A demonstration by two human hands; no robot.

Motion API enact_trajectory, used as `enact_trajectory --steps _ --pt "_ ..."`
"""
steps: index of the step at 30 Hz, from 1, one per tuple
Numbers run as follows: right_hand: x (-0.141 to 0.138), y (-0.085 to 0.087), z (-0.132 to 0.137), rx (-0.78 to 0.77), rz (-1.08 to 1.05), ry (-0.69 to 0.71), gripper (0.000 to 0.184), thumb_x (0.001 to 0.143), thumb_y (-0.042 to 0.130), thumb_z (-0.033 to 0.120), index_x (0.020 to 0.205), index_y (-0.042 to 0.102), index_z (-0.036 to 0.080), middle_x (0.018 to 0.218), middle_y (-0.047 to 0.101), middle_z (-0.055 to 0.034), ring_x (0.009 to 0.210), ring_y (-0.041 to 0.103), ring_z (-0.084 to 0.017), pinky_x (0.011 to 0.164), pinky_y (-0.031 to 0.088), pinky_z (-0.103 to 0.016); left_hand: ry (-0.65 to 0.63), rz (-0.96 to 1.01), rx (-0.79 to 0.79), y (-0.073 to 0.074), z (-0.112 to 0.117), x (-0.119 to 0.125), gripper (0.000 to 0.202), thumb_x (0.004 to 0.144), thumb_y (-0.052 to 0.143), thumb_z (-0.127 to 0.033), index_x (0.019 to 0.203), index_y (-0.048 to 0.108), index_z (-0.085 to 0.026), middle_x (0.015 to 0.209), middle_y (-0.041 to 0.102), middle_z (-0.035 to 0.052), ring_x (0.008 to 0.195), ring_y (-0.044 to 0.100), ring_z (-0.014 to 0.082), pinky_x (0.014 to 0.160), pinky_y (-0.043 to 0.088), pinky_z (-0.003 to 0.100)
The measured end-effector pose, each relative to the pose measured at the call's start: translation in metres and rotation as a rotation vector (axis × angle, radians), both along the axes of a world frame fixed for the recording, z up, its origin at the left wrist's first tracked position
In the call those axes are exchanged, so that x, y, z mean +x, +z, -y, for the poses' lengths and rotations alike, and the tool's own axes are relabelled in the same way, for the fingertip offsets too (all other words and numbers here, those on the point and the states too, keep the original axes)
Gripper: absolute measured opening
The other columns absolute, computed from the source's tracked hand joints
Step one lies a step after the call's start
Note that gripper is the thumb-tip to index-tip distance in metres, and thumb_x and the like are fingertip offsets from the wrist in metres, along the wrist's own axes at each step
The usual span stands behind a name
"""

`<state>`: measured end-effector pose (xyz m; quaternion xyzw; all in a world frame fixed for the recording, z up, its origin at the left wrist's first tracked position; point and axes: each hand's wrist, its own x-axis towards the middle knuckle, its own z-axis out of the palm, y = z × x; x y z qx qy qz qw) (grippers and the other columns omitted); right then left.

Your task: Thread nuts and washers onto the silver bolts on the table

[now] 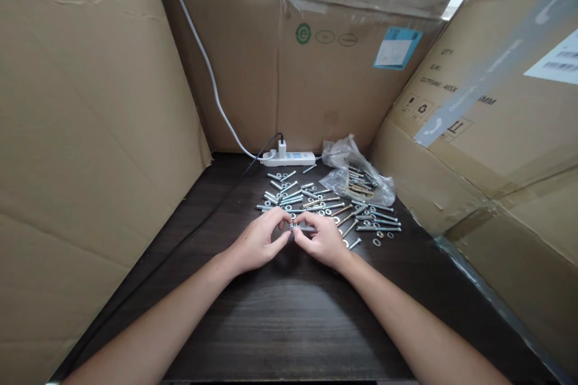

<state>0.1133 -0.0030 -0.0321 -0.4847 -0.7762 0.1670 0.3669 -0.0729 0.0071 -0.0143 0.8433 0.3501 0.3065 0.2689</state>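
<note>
Both my hands meet over the front of a spread of metal hardware, fingertips nearly touching. A small silvery bolt (305, 228) lies level between them. My right hand (321, 237) pinches its shank between thumb and fingers. At the bolt's left end, the thumb and forefinger of my left hand (259, 239) are closed on a small metal part, perhaps a nut or washer; it is too small to tell. Just beyond the fingers lie several loose bolts (291, 200), with washers (376, 242) and nuts (380, 234) scattered among them on the dark table (280, 313).
A clear plastic bag (383, 187) holding more bolts sits at the back right. Behind the hardware stands a white power strip (289, 159) with a plug in it. A black cable (198, 225) crosses the table's left side. Cardboard walls (239, 72) enclose the back and both sides.
</note>
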Motion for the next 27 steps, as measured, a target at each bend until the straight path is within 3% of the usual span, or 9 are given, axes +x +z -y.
enact_trajectory --steps 4,11,21,27 --pt "-0.0001 0.0007 0.0005 -0.007 0.002 0.005 0.014 0.078 0.056 0.029 0.086 0.064 0.021 0.067 0.064 0.0011 0.06 0.057 -0.013 0.058 0.044 -0.021 0.021 -0.011 -0.043 0.0 -0.0005 -0.0002 0.015 0.087 0.048 -0.028 0.097 0.052 -0.019 0.087 0.054 0.002 0.077 0.05 0.0147 0.071 0.042 0.027" --pt "-0.0001 0.0026 0.0017 -0.02 0.006 0.009 0.014 0.077 0.056 0.029 0.086 0.063 0.021 0.068 0.064 0.0014 0.06 0.056 -0.013 0.058 0.044 -0.021 0.0 -0.034 -0.036 -0.0008 -0.0027 0.0014 0.021 0.091 0.04 -0.032 0.085 0.054 -0.018 0.082 0.055 0.0018 0.077 0.05 0.015 0.072 0.041 0.027" --pt "0.0005 0.0012 0.0012 -0.036 -0.02 0.023 0.014 0.078 0.055 0.03 0.084 0.062 0.02 0.066 0.062 0.0015 0.058 0.055 -0.012 0.055 0.042 -0.02 0.002 -0.026 -0.004 0.0013 0.001 0.0006 0.013 0.086 0.045 -0.027 0.095 0.051 -0.019 0.084 0.052 0.0017 0.074 0.048 0.0142 0.069 0.041 0.026" --pt "-0.0006 0.0014 0.0017 -0.011 -0.013 0.006 0.015 0.077 0.055 0.031 0.084 0.063 0.02 0.061 0.059 0.0016 0.056 0.053 -0.013 0.055 0.042 -0.021 0.026 -0.015 -0.051 0.0034 0.0029 0.0006 0.018 0.085 0.048 -0.025 0.102 0.047 -0.02 0.086 0.05 0.0011 0.072 0.047 0.0133 0.068 0.041 0.025"
